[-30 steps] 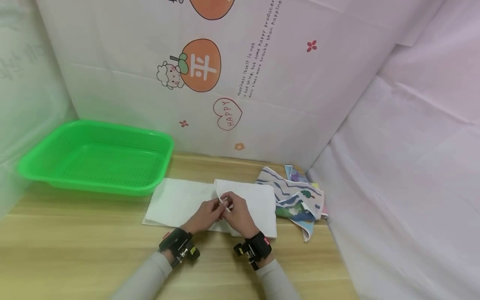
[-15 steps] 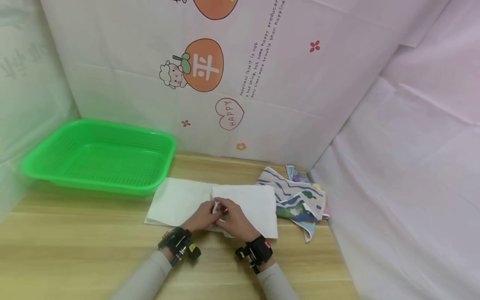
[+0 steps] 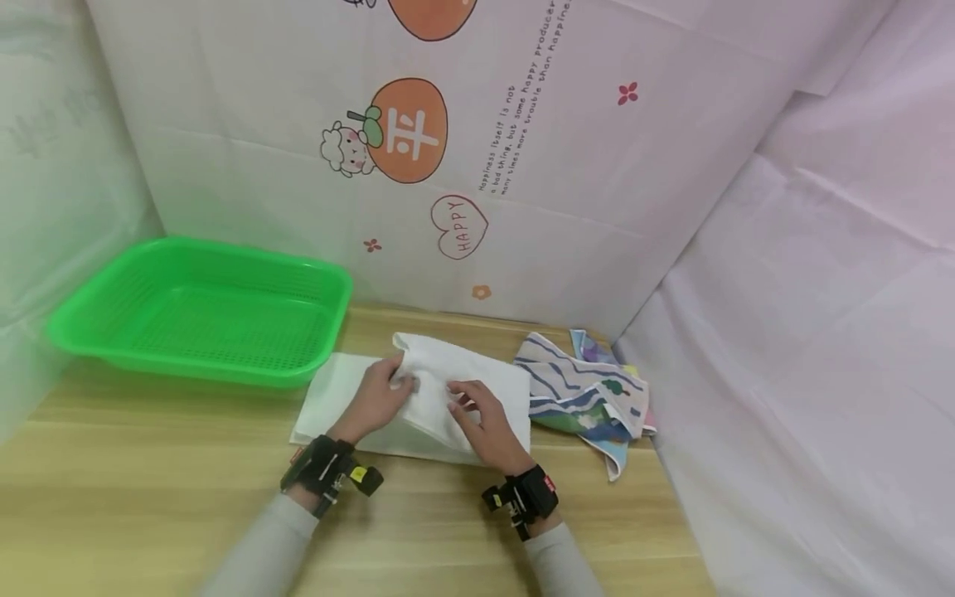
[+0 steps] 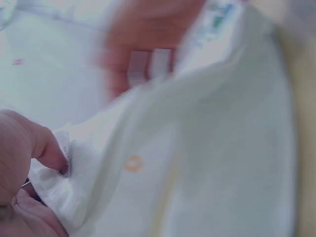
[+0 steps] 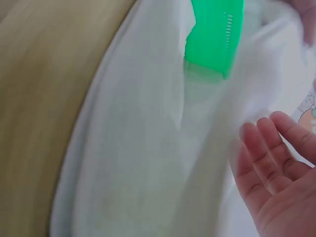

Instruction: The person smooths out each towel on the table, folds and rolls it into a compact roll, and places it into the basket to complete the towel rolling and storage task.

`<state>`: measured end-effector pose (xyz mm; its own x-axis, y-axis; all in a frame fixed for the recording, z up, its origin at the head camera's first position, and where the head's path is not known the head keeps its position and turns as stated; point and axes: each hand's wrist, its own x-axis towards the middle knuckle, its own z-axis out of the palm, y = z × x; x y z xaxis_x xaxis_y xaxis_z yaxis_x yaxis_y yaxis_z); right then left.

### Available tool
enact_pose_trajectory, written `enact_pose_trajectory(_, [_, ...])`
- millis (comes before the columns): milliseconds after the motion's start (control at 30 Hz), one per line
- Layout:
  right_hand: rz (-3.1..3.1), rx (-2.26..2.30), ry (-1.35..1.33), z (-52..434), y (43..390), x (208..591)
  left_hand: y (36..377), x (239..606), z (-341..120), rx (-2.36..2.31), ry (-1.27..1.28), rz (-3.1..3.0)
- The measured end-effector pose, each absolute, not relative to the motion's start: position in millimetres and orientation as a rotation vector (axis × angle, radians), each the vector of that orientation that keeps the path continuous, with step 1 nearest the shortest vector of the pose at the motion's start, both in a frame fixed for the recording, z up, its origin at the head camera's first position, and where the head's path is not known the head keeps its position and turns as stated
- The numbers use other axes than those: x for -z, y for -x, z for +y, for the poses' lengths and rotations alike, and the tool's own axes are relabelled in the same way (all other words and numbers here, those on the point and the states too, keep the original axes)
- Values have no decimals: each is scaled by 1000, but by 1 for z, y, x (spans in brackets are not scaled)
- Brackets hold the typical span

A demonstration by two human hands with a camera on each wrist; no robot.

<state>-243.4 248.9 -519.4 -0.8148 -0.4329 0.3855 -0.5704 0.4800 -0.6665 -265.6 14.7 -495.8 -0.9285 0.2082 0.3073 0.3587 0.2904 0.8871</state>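
Observation:
A white towel (image 3: 492, 365) lies across the middle of the wooden table, its near layer lifted. My left hand (image 3: 376, 398) pinches the lifted edge of that layer between thumb and fingers; the left wrist view shows the thumb (image 4: 49, 153) pressed into the towel (image 4: 232, 148), where a faint orange print shows. Over the towel's right part is my right hand (image 3: 485, 423), fingers apart and gently bent. In the right wrist view my right hand (image 5: 276, 182) holds nothing, fingertips right at the raised, blurred fold of the towel (image 5: 138, 128).
A green plastic basket (image 3: 201, 375) stands at the back left, its right end close to the towel. Several patterned towels (image 3: 582, 390) lie crumpled at the right, near the white wall covering (image 3: 783, 348). A printed white sheet (image 3: 552, 240) hangs behind the table (image 3: 186, 497).
My hands were together at the towel's middle edge. The left hand has moved left and up, drawing the top layer over the left part. The right hand has let go and moved right.

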Motion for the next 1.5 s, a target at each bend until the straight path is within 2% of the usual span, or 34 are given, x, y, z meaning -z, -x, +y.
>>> enact_pose_trajectory(200, [-2612,-1175,-822,258,243,531,258,484,-20,1703,319,-2443])
enact_pose_trajectory(400, [-2656,-1124,-775,264,241,538,249,502,-47,1637,167,-2483])
enact_pose_trajectory(767, [-2764,-1099,-635,274,243,549,246,535,-71,1363,82,-2711])
enact_pose_trajectory(1067, [-2826,-1046,-675,278,241,543,239,533,-70,1284,60,-2642])
enact_pose_trajectory(1267, [-2988,-975,-595,275,243,533,231,537,-74,1083,-36,-2735])
enact_pose_trajectory(1500, [-3079,-1120,-621,271,241,526,219,532,-44,858,124,-2661])
